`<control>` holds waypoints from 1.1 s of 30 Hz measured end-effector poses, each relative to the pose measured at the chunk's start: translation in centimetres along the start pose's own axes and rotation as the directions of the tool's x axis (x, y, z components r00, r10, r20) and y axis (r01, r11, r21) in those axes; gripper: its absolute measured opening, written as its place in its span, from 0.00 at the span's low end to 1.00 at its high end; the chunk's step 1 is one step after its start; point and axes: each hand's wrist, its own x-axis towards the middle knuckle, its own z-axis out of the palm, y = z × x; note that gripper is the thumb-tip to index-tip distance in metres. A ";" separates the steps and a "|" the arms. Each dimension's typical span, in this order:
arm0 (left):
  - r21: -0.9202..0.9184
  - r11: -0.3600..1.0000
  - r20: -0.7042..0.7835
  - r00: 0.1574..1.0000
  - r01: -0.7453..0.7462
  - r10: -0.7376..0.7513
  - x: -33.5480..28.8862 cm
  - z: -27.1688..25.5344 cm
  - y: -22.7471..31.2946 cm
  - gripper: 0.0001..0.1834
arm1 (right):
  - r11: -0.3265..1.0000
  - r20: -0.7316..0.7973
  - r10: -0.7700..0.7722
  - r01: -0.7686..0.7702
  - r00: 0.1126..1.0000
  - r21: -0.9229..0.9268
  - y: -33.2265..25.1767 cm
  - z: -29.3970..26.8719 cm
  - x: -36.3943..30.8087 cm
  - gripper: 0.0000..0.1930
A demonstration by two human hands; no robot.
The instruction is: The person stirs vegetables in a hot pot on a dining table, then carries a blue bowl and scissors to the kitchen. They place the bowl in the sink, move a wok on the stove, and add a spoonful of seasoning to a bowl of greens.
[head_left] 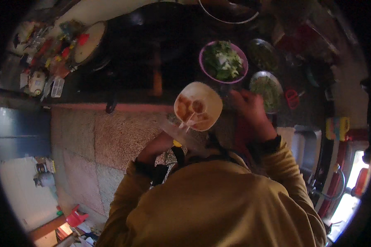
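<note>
A cream squarish bowl [212, 100] with reddish-brown patches of food and a small round brownish thing inside is in front of my body, at the counter's near edge. My left hand [156, 147] is just below and left of it, fingers hidden behind a clear plastic piece [178, 134]. Thin white strips [188, 120] cross the bowl's near rim. To the bowl's right, my right hand [253, 112] is closed, its curled fingertips pointing left; what they hold is too dark to make out. Beyond it stands a pink-rimmed bowl [201, 61] of chopped leafy greens.
Two metal bowls of greens, one nearer [268, 91] and one farther [263, 54], stand right of the pink-rimmed bowl. Red-handled scissors [292, 99] lie beside them. A sink [308, 144] is at right. Packets and jars crowd the far left around a round tray [90, 43].
</note>
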 end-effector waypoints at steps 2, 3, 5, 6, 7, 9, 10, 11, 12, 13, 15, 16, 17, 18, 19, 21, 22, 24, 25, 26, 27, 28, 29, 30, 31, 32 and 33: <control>-0.138 0.981 0.075 0.989 0.134 -0.124 -1.0 -0.8 -1.5 0.22 | 0.998 -0.051 0.000 0.003 0.999 0.057 1.8 0.0 -0.9 0.10; -0.089 0.981 0.004 0.985 0.172 -0.172 -2.1 -1.2 -2.3 0.22 | 0.993 -0.093 -0.035 0.045 0.995 0.109 2.7 0.2 -1.3 0.09; -0.004 0.965 -0.140 0.955 0.263 -0.261 -5.4 -1.4 -3.8 0.21 | 0.990 -0.074 -0.103 0.109 0.992 0.093 4.8 0.2 -2.2 0.09; -0.109 0.949 -0.174 0.934 0.297 -0.312 -6.9 -1.1 -4.6 0.19 | 0.990 -0.010 -0.138 0.138 0.990 0.029 6.0 -0.1 -2.7 0.10; -0.214 0.922 -0.202 0.909 0.322 -0.365 -8.3 -0.8 -5.5 0.18 | 0.985 0.055 -0.169 0.171 0.984 -0.033 7.3 -0.5 -3.2 0.11; -0.281 0.911 -0.265 0.888 0.302 -0.376 -11.2 -0.5 -7.1 0.17 | 0.993 0.152 0.017 0.001 0.988 -0.121 10.0 -1.0 -4.3 0.12; -0.243 0.933 -0.307 0.892 0.264 -0.332 -12.2 -0.7 -7.8 0.17 | 0.982 0.194 0.110 -0.077 0.975 -0.171 11.4 -1.3 -4.9 0.13; -0.220 0.939 -0.382 0.863 0.265 -0.332 -13.1 -0.6 -8.4 0.17 | 0.989 0.216 0.074 -0.044 0.974 -0.139 12.8 -1.3 -5.4 0.13; -0.137 0.934 -0.456 0.816 0.331 -0.356 -13.9 -0.5 -8.9 0.17 | 0.995 0.238 0.034 -0.010 0.971 -0.103 14.2 -0.9 -5.5 0.13; -0.174 0.945 -0.523 0.788 0.276 -0.326 -14.6 -0.4 -9.2 0.17 | 0.995 0.269 0.051 -0.026 0.962 -0.094 15.5 -0.5 -5.6 0.13; -0.441 0.889 -0.614 0.680 0.125 -0.401 -16.1 -0.4 -9.2 0.20 | 1.000 0.325 -0.002 0.007 0.946 -0.014 17.6 0.0 -6.3 0.13; -0.389 0.916 -0.674 0.648 0.097 -0.355 -16.8 -0.4 -8.9 0.23 | 1.000 0.361 0.024 -0.026 0.932 0.001 18.2 0.2 -6.9 0.12; -0.299 0.946 -0.728 0.612 0.121 -0.308 -17.3 -0.6 -8.5 0.27 | 0.997 0.398 0.058 -0.070 0.915 0.016 18.6 0.5 -7.4 0.12; -0.196 0.972 -0.774 0.588 0.130 -0.235 -18.0 -1.0 -8.0 0.31 | 0.992 0.430 0.101 -0.125 0.897 0.029 18.8 0.8 -7.8 0.12; -0.110 0.960 -0.823 0.518 0.258 -0.234 -18.6 -1.5 -7.5 0.33 | 0.984 0.462 0.131 -0.171 0.877 0.044 18.8 1.3 -8.0 0.12; 0.051 0.886 -0.891 0.422 0.461 -0.169 -19.8 -2.9 -6.8 0.38 | 0.969 0.514 0.166 -0.235 0.841 0.071 18.1 2.6 -8.1 0.12; 0.045 0.910 -0.903 0.406 0.411 -0.138 -20.3 -3.7 -6.8 0.35 | 0.963 0.536 0.170 -0.254 0.827 0.086 17.6 3.5 -7.9 0.11; 0.100 0.931 -0.916 0.398 0.351 -0.052 -20.6 -6.1 -7.7 0.32 | 0.954 0.565 0.169 -0.279 0.808 0.114 16.4 5.4 -7.2 0.11; 0.159 0.921 -0.914 0.405 0.356 0.002 -20.7 -7.5 -8.5 0.32 | 0.950 0.577 0.164 -0.285 0.800 0.126 15.9 6.4 -6.8 0.11; 0.278 0.860 -0.897 0.437 0.428 0.072 -21.2 -9.3 -9.5 0.34 | 0.947 0.586 0.162 -0.291 0.794 0.134 15.4 7.3 -6.5 0.11; 0.393 0.788 -0.869 0.472 0.473 0.150 -21.7 -11.5 -10.7 0.35 | 0.945 0.583 0.168 -0.298 0.795 0.134 15.0 8.1 -6.3 0.11; 0.290 0.863 -0.891 0.445 0.414 0.086 -22.1 -13.9 -12.0 0.33 | 0.941 0.583 0.182 -0.311 0.792 0.130 14.7 8.8 -6.2 0.10; 0.183 0.927 -0.907 0.421 0.328 0.030 -22.6 -16.7 -13.4 0.31 | 0.939 0.580 0.197 -0.322 0.790 0.121 14.4 9.3 -6.4 0.10; 0.120 0.931 -0.919 0.394 0.345 -0.027 -22.6 -20.3 -14.8 0.29 | 0.935 0.572 0.225 -0.340 0.789 0.101 14.2 9.7 -6.7 0.10; 0.093 0.976 -0.926 0.376 0.195 0.013 -22.7 -23.7 -16.0 0.27 | 0.927 0.560 0.262 -0.366 0.786 0.080 14.0 10.1 -7.3 0.10; 0.114 0.981 -0.936 0.347 0.157 0.053 -22.4 -27.8 -16.9 0.25 | 0.918 0.547 0.299 -0.393 0.782 0.059 13.7 10.3 -7.9 0.10; 0.119 0.957 -0.946 0.322 0.264 0.029 -22.2 -30.8 -17.6 0.24 | 0.905 0.534 0.343 -0.425 0.773 0.034 13.5 10.4 -8.5 0.10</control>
